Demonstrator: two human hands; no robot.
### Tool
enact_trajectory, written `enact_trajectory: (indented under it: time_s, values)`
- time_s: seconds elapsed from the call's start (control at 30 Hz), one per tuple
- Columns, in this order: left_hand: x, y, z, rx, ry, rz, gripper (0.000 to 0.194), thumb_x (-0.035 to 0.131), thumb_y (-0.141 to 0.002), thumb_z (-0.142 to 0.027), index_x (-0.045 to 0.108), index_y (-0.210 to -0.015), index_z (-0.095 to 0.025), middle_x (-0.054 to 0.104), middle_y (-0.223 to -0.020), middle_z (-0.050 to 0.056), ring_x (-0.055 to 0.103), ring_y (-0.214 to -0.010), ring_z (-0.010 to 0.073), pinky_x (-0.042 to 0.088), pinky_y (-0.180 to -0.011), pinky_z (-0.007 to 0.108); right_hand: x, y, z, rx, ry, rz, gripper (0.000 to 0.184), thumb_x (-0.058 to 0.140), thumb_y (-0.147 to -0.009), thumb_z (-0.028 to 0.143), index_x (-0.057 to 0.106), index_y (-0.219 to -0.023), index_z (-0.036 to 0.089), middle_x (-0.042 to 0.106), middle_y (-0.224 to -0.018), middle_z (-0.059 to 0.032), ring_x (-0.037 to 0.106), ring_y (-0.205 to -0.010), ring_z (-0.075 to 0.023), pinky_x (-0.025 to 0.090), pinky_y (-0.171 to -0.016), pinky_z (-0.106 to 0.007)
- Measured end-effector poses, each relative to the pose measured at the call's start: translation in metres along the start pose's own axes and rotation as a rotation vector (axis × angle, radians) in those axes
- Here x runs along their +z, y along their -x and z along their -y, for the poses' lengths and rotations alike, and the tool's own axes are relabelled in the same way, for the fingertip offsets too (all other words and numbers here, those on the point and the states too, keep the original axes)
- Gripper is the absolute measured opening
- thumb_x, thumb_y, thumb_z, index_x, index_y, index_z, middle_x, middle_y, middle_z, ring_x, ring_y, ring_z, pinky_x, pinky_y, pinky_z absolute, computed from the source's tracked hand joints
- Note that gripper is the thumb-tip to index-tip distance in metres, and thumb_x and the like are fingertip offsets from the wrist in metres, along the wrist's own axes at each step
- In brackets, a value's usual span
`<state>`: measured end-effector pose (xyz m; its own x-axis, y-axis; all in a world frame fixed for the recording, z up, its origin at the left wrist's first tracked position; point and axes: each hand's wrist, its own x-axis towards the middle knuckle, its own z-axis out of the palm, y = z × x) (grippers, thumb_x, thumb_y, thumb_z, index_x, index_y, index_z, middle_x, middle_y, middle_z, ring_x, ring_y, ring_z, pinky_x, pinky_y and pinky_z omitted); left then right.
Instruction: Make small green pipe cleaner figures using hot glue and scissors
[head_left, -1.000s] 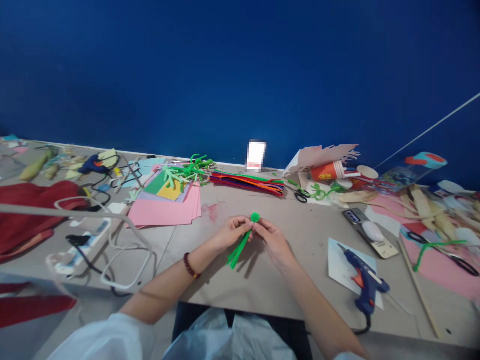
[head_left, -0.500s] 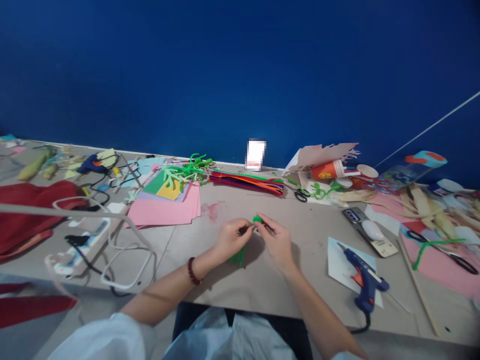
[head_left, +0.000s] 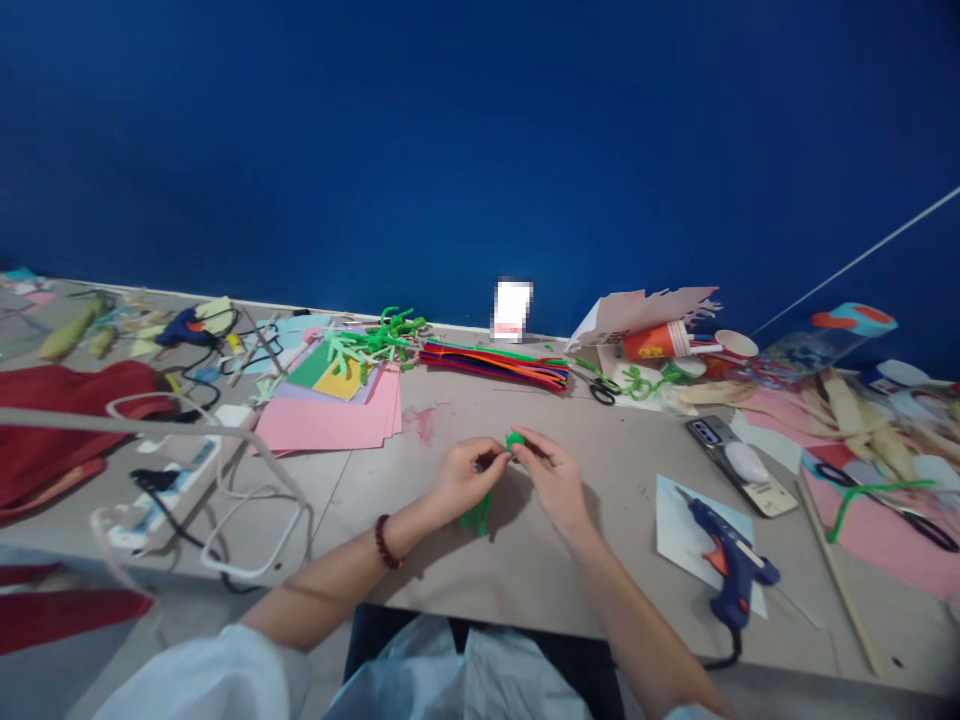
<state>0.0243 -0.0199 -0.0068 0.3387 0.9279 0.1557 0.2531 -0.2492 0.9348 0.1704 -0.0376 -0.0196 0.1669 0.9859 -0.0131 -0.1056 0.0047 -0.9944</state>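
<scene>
Above the middle of the table, both my hands pinch a green pipe cleaner (head_left: 514, 440) whose top end is wound into a small round coil. My left hand (head_left: 471, 472) has thumb and forefinger closed at the coil's left side. With its fingertips around the coil's right side, my right hand (head_left: 551, 478) is closed too. Several green pipe cleaner ends (head_left: 475, 516) hang or lie below my left palm; I cannot tell whether they join the coil. Fingers hide part of the coil.
A bundle of coloured pipe cleaners (head_left: 495, 366) lies at the back, with scissors (head_left: 602, 391) beside it. To the right are a blue glue gun (head_left: 731, 560), a phone (head_left: 772, 492) and a wooden stick (head_left: 840, 580). Pink paper (head_left: 322, 425) and a power strip (head_left: 161, 500) sit left.
My fingers shift very slightly around the green coil. Otherwise hands and table things stay where they were.
</scene>
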Motion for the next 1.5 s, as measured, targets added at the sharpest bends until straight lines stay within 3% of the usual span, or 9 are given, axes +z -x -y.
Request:
enact_trajectory:
  time_s: [0.2, 0.3, 0.47, 0.6, 0.73, 0.87, 1.07, 1.27, 1.5]
  values:
    - [-0.003, -0.006, 0.002, -0.31, 0.469, 0.165, 0.033, 0.064, -0.071, -0.045, 0.063, -0.071, -0.013, 0.054, -0.049, -0.002, 0.048, -0.044, 0.008, 0.037, -0.047, 0.02, -0.005, -0.005, 0.005, 0.161, -0.2, 0.121, 0.037, 0.065, -0.072, 0.045, 0.069, -0.102, 0.022, 0.07, -0.097, -0.006, 0.059, -0.073, -0.0147, 0.046, -0.074, -0.031]
    - [-0.005, -0.007, 0.002, -0.393, 0.594, 0.224, 0.035, 0.069, -0.065, -0.046, 0.064, -0.069, -0.012, 0.055, -0.047, -0.002, 0.049, -0.04, 0.008, 0.038, -0.045, 0.02, -0.003, -0.004, 0.009, 0.237, -0.29, 0.183, 0.037, 0.075, -0.063, 0.038, 0.071, -0.096, 0.022, 0.072, -0.091, -0.0053, 0.059, -0.07, -0.0144, 0.046, -0.076, -0.031]
    - [-0.005, -0.008, 0.001, -0.47, 0.74, 0.31, 0.034, 0.072, -0.062, -0.044, 0.064, -0.067, -0.011, 0.053, -0.042, -0.002, 0.046, -0.036, 0.0075, 0.04, -0.042, 0.021, 0.002, -0.001, 0.011, 0.248, -0.343, 0.158, 0.032, 0.079, -0.055, 0.033, 0.073, -0.085, 0.023, 0.071, -0.075, -0.0006, 0.054, -0.058, -0.0105, 0.046, -0.071, -0.029]
    - [-0.004, -0.008, 0.002, -0.467, 0.77, 0.327, 0.034, 0.071, -0.063, -0.044, 0.064, -0.068, -0.011, 0.053, -0.042, -0.002, 0.046, -0.036, 0.0075, 0.042, -0.043, 0.021, 0.002, 0.0, 0.012, 0.255, -0.348, 0.157, 0.033, 0.079, -0.054, 0.035, 0.073, -0.084, 0.022, 0.071, -0.075, -0.0013, 0.054, -0.057, -0.0112, 0.046, -0.069, -0.03]
    - [-0.003, -0.009, 0.001, -0.451, 0.744, 0.321, 0.036, 0.07, -0.063, -0.047, 0.063, -0.068, -0.011, 0.053, -0.043, -0.002, 0.046, -0.036, 0.0072, 0.042, -0.044, 0.022, 0.002, 0.0, 0.012, 0.261, -0.363, 0.176, 0.038, 0.076, -0.06, 0.039, 0.071, -0.093, 0.022, 0.071, -0.089, -0.0046, 0.058, -0.066, -0.0133, 0.047, -0.07, -0.029]
    - [-0.001, -0.007, -0.002, -0.421, 0.636, 0.167, 0.035, 0.071, -0.063, -0.045, 0.06, -0.063, -0.013, 0.056, -0.047, -0.001, 0.05, -0.042, 0.0078, 0.04, -0.047, 0.02, 0.002, -0.002, 0.006, 0.233, -0.285, 0.17, 0.031, 0.074, -0.063, 0.035, 0.072, -0.09, 0.02, 0.071, -0.091, -0.0046, 0.058, -0.072, -0.0145, 0.046, -0.07, -0.027]
    - [0.004, -0.003, -0.005, -0.251, 0.446, 0.013, 0.034, 0.07, -0.064, -0.042, 0.056, -0.054, -0.013, 0.054, -0.049, -0.002, 0.047, -0.047, 0.0074, 0.037, -0.05, 0.02, 0.004, -0.004, 0.001, 0.238, -0.313, 0.185, 0.024, 0.074, -0.063, 0.034, 0.071, -0.083, 0.019, 0.07, -0.088, -0.004, 0.056, -0.069, -0.0142, 0.045, -0.063, -0.026]
    - [0.004, -0.007, 0.005, -0.335, 0.595, 0.118, 0.035, 0.069, -0.065, -0.047, 0.061, -0.067, -0.013, 0.06, -0.056, 0.0, 0.052, -0.049, 0.0088, 0.042, -0.052, 0.022, 0.005, -0.002, 0.006, 0.26, -0.451, 0.209, 0.03, 0.065, -0.072, 0.042, 0.07, -0.092, 0.02, 0.069, -0.096, -0.0064, 0.055, -0.062, -0.0144, 0.047, -0.057, -0.029]
    - [0.003, -0.008, 0.007, -0.339, 0.604, 0.116, 0.031, 0.07, -0.067, -0.041, 0.062, -0.068, -0.012, 0.061, -0.058, 0.001, 0.052, -0.048, 0.0069, 0.042, -0.051, 0.02, 0.003, -0.005, 0.006, 0.259, -0.41, 0.198, 0.029, 0.07, -0.067, 0.043, 0.07, -0.08, 0.017, 0.064, -0.068, -0.0018, 0.053, -0.056, -0.0141, 0.046, -0.057, -0.029]
